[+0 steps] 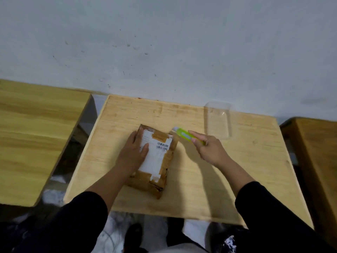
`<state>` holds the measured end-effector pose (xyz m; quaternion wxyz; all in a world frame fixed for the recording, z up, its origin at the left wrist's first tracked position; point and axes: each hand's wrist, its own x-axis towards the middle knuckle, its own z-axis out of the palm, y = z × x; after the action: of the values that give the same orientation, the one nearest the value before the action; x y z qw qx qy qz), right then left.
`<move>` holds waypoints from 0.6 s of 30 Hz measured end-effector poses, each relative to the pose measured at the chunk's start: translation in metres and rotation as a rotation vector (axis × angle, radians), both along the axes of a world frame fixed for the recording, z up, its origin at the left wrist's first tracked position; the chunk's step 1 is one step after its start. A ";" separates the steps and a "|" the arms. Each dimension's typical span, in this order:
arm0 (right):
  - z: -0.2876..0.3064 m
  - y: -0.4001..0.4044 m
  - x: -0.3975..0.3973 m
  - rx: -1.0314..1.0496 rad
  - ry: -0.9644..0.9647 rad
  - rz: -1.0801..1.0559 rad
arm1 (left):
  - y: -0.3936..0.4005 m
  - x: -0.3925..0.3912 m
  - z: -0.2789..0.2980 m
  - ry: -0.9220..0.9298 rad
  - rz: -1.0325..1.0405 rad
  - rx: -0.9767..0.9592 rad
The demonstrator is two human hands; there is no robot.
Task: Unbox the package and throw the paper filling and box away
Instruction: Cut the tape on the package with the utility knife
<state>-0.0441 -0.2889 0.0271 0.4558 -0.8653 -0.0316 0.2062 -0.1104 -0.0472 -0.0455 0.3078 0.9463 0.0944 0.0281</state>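
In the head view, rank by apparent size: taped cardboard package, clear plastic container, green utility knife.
1. Taped cardboard package, clearly largest.
2. Clear plastic container; it sits farther from the camera, so it may look smaller than it is.
3. Green utility knife, smallest showing, though the right hand hides part of it.

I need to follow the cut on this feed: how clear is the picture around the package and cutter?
Head view: dim, even light; the right hand and green box cutter are motion-blurred and throw a soft shadow on the table; the taped package under the left hand is soft, its label unreadable; wide-angle lens bends the table edges.
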 end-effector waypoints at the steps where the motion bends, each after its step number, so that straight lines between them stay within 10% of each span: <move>1: 0.000 0.005 -0.019 -0.004 -0.033 -0.062 | 0.003 -0.001 0.001 0.022 -0.028 -0.031; 18: 0.001 0.067 -0.144 -0.128 -0.012 -0.549 | 0.026 -0.026 -0.014 0.036 -0.151 -0.203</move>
<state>-0.1884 -0.2218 0.0282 0.4388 -0.8698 0.2143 0.0713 -0.1360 -0.0208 -0.0599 0.4015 0.9151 0.0306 -0.0218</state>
